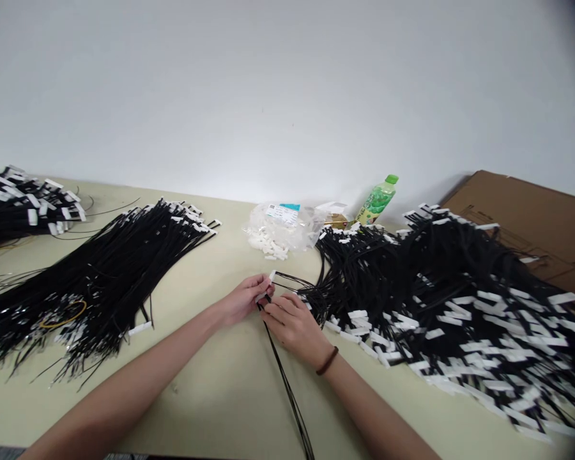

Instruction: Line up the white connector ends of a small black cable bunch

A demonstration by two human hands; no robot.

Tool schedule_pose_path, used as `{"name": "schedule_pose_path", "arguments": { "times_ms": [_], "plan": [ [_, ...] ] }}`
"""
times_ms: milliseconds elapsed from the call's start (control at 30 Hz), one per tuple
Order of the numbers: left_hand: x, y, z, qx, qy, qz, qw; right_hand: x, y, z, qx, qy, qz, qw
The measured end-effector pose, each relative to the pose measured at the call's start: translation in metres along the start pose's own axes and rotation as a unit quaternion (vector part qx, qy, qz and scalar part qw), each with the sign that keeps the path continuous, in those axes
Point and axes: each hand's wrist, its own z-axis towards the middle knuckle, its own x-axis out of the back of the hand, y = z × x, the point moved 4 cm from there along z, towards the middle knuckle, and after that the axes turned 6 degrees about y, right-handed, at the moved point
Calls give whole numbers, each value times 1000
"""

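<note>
At table centre | left hand (243,299) pinches white connector (271,276) | right hand (292,322) grips black wires (287,383), fingertips hidden

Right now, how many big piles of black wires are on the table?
3: one at the far left edge, one left of the hands, one huge on the right. More may lie outside the view.

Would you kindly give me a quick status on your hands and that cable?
Left hand pinching white connector. Right hand gripping black cable that trails toward the table edge. Big cable pile close on the right, touching neither hand.
</note>
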Motion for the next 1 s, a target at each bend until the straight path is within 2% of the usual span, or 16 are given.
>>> {"name": "schedule_pose_path", "arguments": {
  "times_ms": [233,300,367,433,467,533,600,633,667,700,733,767,800,900,933,1000],
  "plan": [
    [-1,1,-1,6,5,4,1000,1,4,-1,-4,21,28,999],
    [-1,1,0,-1,2,2,1000,3,6,-2,-31,33,82,996],
    [-1,1,0,-10,-1,1,1000,9,11,-1,-90,68,173,978],
    [0,1,1,-17,0,2,1000,19,21,-3,-192,119,276,934],
    [0,1,1,-20,1,4,1000,25,27,-5,-250,152,324,900],
    [-1,2,0,-24,-1,11,1000,39,43,-11,-352,238,406,809],
    [-2,4,-1,-27,-6,26,999,54,59,-21,-411,342,458,711],
    [-2,4,-1,-28,-8,33,999,62,66,-26,-428,385,462,674],
    [-3,5,-2,-29,-9,39,999,68,73,-31,-443,422,448,652],
    [-3,5,-2,-30,-9,43,999,74,78,-36,-455,448,418,647],
    [-3,5,-2,-31,-9,45,998,80,80,-40,-461,463,373,659],
    [-3,5,-2,-31,-9,46,998,84,81,-41,-460,462,321,688],
    [-2,5,-3,-31,-10,45,998,86,79,-40,-446,441,268,731],
    [-2,4,-2,-31,-16,36,999,77,63,-26,-331,307,151,879],
    [-2,4,-2,-31,-18,32,999,70,56,-22,-289,260,128,913],
    [-1,4,-2,-31,-20,27,999,57,46,-16,-233,195,93,948]
  ]
}}
